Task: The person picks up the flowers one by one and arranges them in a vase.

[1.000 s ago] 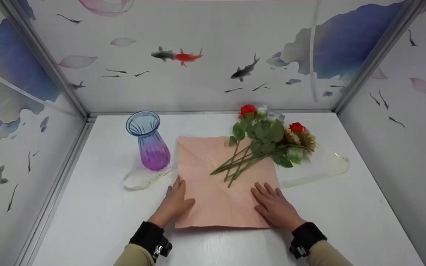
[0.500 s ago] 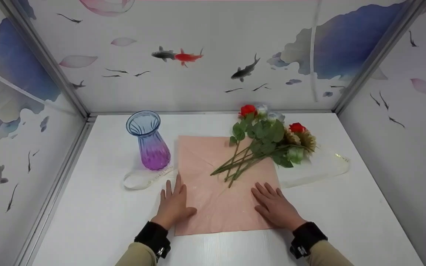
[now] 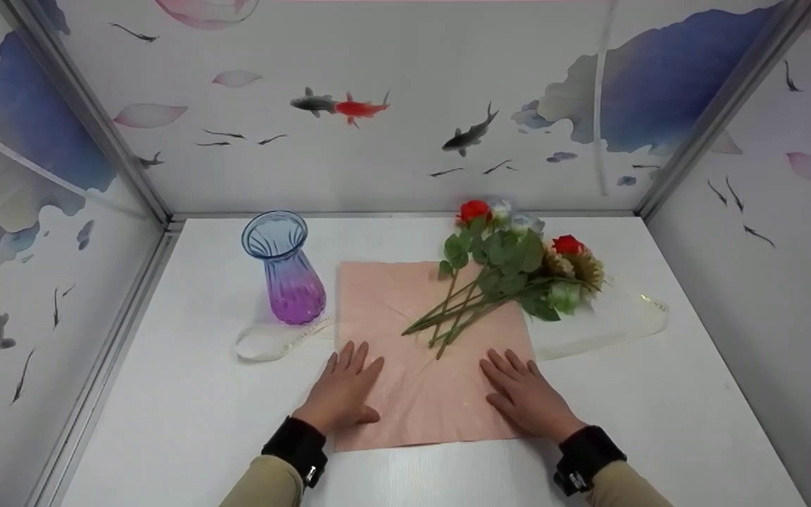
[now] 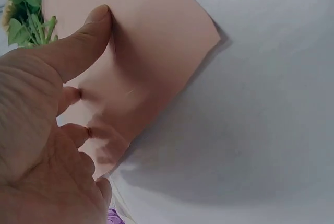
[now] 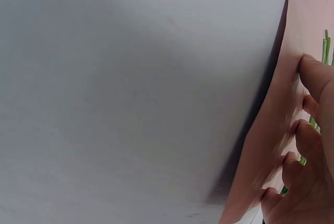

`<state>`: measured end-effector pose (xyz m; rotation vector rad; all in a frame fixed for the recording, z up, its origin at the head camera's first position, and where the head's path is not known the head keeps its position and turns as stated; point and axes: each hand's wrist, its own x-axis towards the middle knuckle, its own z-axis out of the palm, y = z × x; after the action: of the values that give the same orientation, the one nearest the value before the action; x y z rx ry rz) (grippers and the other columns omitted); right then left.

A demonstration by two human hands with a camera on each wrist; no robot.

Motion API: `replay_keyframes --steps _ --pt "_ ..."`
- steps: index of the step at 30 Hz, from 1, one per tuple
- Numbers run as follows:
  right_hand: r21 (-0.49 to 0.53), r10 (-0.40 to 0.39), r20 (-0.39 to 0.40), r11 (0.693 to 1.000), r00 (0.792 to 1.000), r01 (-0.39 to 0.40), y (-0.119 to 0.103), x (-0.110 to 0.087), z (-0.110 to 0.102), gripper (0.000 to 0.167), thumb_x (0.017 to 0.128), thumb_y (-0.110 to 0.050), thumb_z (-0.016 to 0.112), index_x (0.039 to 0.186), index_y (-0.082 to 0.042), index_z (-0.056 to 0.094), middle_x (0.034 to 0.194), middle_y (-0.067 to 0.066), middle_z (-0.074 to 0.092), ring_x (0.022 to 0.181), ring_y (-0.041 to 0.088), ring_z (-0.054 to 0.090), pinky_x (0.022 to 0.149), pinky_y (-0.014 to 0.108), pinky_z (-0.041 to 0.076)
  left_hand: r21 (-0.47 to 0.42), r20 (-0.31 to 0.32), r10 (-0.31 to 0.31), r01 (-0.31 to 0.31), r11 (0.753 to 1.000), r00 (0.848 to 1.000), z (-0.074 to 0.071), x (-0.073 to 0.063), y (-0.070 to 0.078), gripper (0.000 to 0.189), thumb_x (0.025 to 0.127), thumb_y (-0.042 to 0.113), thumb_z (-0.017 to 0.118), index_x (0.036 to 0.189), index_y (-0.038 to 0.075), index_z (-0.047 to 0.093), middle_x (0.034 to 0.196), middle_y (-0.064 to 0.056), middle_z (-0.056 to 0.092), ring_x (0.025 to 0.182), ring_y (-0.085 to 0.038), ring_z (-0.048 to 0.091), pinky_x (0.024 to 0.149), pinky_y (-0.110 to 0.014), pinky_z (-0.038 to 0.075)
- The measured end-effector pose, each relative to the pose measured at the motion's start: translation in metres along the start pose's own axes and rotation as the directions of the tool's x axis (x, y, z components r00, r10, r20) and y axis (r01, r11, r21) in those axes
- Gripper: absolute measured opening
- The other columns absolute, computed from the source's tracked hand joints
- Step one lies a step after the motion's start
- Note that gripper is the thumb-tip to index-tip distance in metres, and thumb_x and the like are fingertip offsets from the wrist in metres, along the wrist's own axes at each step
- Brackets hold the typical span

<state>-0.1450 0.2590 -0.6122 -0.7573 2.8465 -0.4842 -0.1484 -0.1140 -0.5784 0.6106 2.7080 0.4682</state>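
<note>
A sheet of pink wrapping paper (image 3: pixel 441 401) lies on the white table with slight creases. My left hand (image 3: pixel 342 391) rests near the paper's left edge, fingers spread; in the left wrist view its thumb (image 4: pixel 96 25) and fingertips touch the paper. On the right side of the sheet, my right hand (image 3: pixel 529 394) lies with fingers extended, fingertips on the paper in the right wrist view. Across the upper right of the paper lies a bunch of flowers (image 3: pixel 511 260), with red roses, pale blooms, green leaves and bare stems pointing toward me.
Left of the paper stands a blue-to-purple glass vase (image 3: pixel 293 274). A pale ribbon (image 3: pixel 272 350) with gold lettering loops out beside it, and a similar ribbon (image 3: pixel 610 341) stretches out at the right. Printed panels (image 3: pixel 405 148) wall in the table's back and sides.
My left hand has shifted from the paper's left edge onto its surface. The paper's front edge has come slightly nearer to me. My right hand stays in place.
</note>
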Motion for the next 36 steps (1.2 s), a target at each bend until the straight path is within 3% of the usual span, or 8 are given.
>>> replay_keyframes --steps 5,11,20,36 --pt "0.015 -0.006 0.003 1.0 1.0 0.006 0.001 -0.001 -0.001 0.059 0.106 -0.036 0.053 0.156 -0.007 0.04 0.163 0.017 0.034 0.151 0.044 0.026 0.117 0.069 0.023 -0.008 0.049 0.051 -0.051 0.999 0.998 0.001 0.003 -0.001 0.098 0.08 0.041 0.086 0.157 0.006 0.037 0.166 -0.025 0.019 0.155 -0.04 0.018 0.123 -0.057 0.02" --pt "0.05 0.002 -0.013 0.999 1.0 -0.002 0.003 -0.005 -0.003 0.059 0.105 -0.034 0.056 0.156 -0.006 0.041 0.163 0.018 0.035 0.151 0.045 0.027 0.117 0.069 0.022 0.013 0.082 0.061 -0.062 0.998 0.995 0.001 0.004 -0.002 0.1 0.079 0.047 0.086 0.16 0.016 0.036 0.168 -0.022 0.016 0.156 -0.037 0.017 0.123 -0.056 0.021" --pt "0.064 0.014 -0.006 0.998 1.0 -0.014 0.006 -0.01 -0.005 0.061 0.104 -0.037 0.056 0.156 -0.008 0.042 0.164 0.016 0.034 0.152 0.042 0.026 0.118 0.067 0.022 0.0 0.092 0.076 -0.076 0.997 0.993 0.001 0.005 0.001 0.099 0.079 0.046 0.085 0.16 0.016 0.037 0.169 -0.021 0.014 0.156 -0.037 0.015 0.124 -0.056 0.019" --pt "0.062 0.012 0.001 0.998 1.0 -0.012 0.014 -0.02 -0.011 0.061 0.102 -0.037 0.06 0.155 -0.01 0.045 0.162 0.015 0.037 0.151 0.041 0.029 0.119 0.063 0.025 0.079 0.09 0.09 -0.098 0.992 0.992 0.005 0.007 0.01 0.099 0.079 0.053 0.083 0.16 0.019 0.036 0.169 -0.02 0.016 0.156 -0.036 0.018 0.123 -0.055 0.022"
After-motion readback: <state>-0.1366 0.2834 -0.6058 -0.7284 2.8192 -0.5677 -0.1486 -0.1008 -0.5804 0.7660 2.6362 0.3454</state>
